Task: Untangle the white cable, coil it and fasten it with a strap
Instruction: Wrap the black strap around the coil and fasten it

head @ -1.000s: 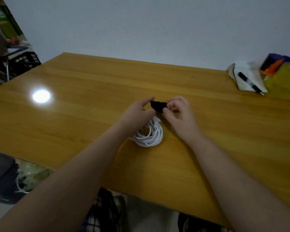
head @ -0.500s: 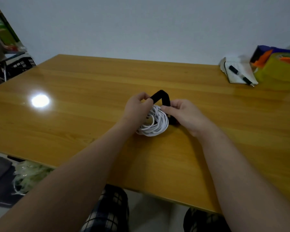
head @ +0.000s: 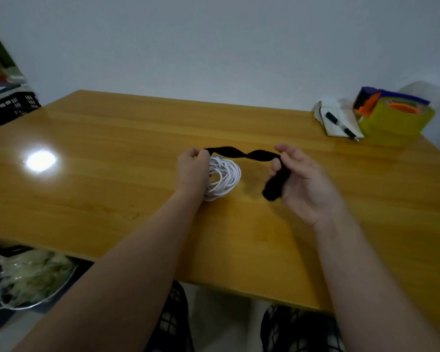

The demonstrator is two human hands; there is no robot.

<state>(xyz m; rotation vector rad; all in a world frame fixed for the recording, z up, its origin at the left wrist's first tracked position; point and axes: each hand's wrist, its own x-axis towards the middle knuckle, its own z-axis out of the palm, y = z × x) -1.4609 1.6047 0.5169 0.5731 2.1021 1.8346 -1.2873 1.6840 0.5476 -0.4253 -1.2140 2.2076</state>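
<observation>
glossy wooden table [head: 112, 199], bare left of the coil, white wall behind | white cable [head: 224, 177] coiled at table centre, round loops under left hand [head: 192, 171], which pinches the strap end | black fuzzy strap [head: 241, 153] twisted, stretched right of the coil | right hand [head: 302, 184] pinches its other part

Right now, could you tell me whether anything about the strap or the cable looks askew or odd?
Yes: the black strap, stretched between the left hand and the right hand, has a twist in its middle, so it would not lie flat. It is not yet wrapped around the coiled white cable, which looks tidy.
</observation>
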